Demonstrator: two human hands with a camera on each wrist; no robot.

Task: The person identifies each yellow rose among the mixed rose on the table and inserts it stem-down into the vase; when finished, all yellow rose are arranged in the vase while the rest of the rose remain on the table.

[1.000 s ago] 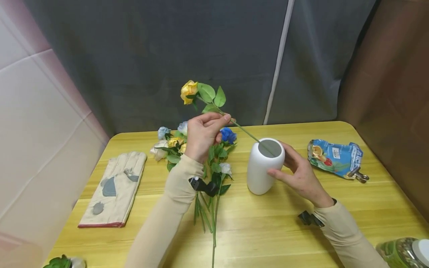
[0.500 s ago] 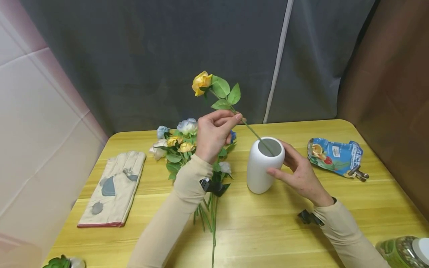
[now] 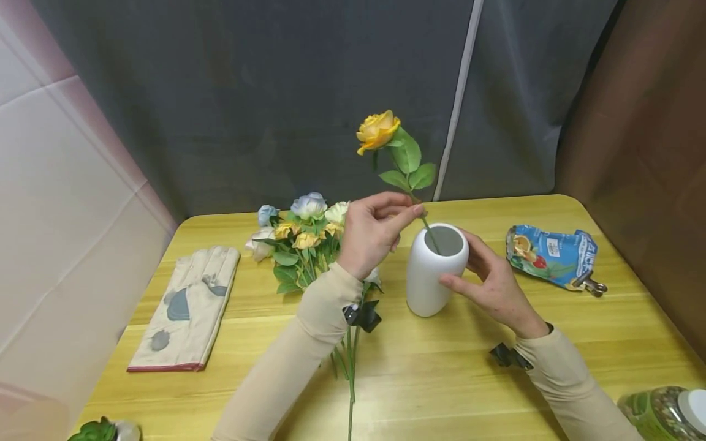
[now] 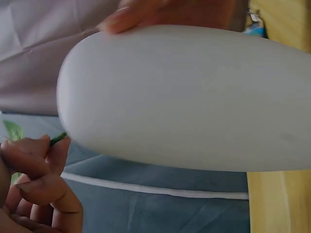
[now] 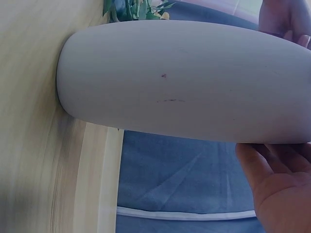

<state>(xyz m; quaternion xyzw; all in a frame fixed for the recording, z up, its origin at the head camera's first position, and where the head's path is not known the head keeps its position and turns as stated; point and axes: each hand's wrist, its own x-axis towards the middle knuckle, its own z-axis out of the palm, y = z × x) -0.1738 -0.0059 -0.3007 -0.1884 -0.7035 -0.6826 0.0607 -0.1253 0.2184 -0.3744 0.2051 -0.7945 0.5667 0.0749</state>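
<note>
A white vase [image 3: 432, 285] stands upright on the wooden table, and my right hand [image 3: 496, 293] holds its right side, thumb in front and fingers behind. My left hand [image 3: 371, 236] pinches the green stem of a yellow rose [image 3: 378, 131] just above the vase's mouth. The lower stem passes down inside the opening, while the bloom and leaves rise above my fingers, leaning left. In the left wrist view the vase [image 4: 180, 97] fills most of the frame, with the pinching fingers at its rim. Seen from the right wrist, small dark marks show on the vase [image 5: 170, 87].
Left of the vase lies a bunch of artificial flowers [image 3: 306, 240], partly behind my left arm. A stained beige glove [image 3: 184, 318] is at the left. On the right are a blue pouch [image 3: 551, 256] with a binder clip and a jar [image 3: 659, 413]. A small succulent [image 3: 96, 430] sits bottom left.
My left hand has moved right and slightly down toward the vase, bringing the rose more upright with its stem in the mouth. My right hand and the vase have stayed in place.
</note>
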